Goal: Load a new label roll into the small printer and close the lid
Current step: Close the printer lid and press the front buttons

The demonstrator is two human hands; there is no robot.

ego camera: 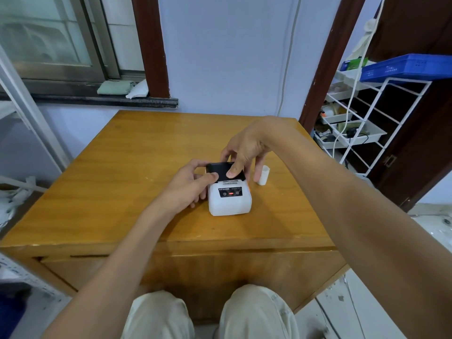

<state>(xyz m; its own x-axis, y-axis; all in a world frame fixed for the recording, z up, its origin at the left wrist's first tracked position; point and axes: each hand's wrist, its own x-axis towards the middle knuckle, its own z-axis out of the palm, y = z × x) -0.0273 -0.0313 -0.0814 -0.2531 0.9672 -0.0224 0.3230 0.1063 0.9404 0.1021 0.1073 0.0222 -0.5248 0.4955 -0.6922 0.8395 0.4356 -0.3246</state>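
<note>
We hold the printer with our left hand, right hand fingers pinching its lid; next comes the roll

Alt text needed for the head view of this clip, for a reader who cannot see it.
Both hands work at a small white printer on a wooden table: the right hand holds its raised black lid while the left hand steadies the printer's side. A white label roll stands on the table just right of the printer.
</note>
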